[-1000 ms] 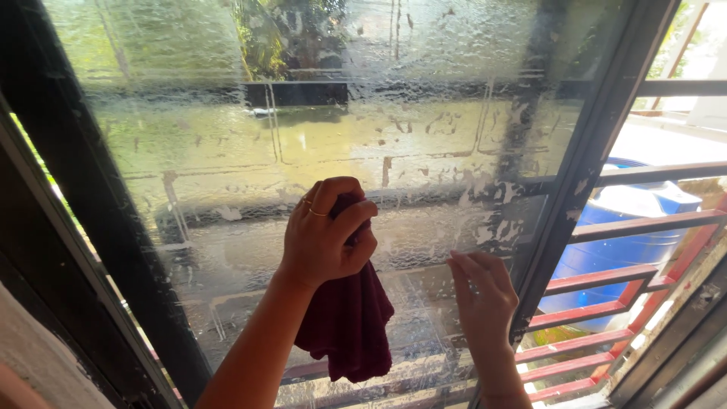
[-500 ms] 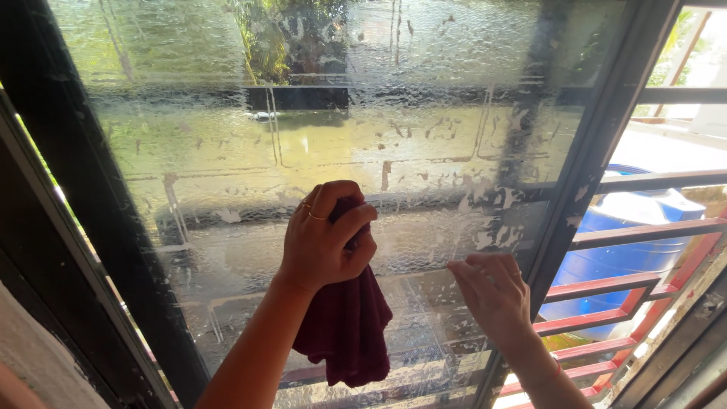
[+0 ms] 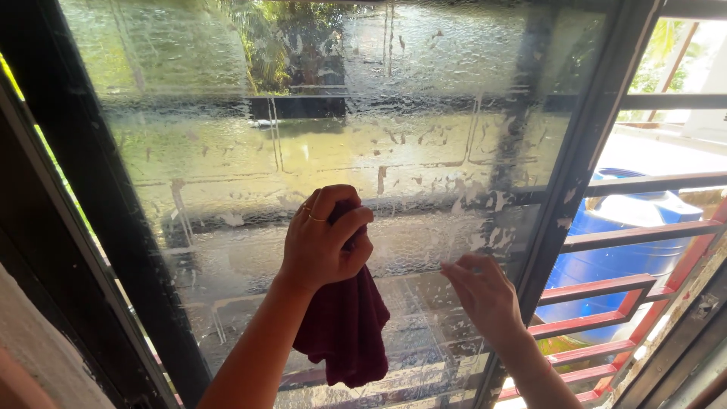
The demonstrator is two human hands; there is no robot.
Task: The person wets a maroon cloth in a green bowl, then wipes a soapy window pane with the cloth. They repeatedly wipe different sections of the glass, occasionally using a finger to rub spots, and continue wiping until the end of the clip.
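Your left hand point(image 3: 322, 242) has a closed grip on a bunched dark red cloth point(image 3: 344, 322), pressed against the soapy textured glass pane point(image 3: 303, 136) around the middle of the frame; the rest of the cloth hangs down below your fist. Your right hand point(image 3: 485, 295) is open, fingertips touching the glass just right of the cloth, near the dark window frame point(image 3: 575, 167). Outside at the right, behind the red grille bars point(image 3: 644, 227), sits a big blue tank point(image 3: 628, 250); can't tell what's in it.

Left hand point(image 3: 322, 242) raised, fist clenched, right hand point(image 3: 485, 295) raised, fingers extended
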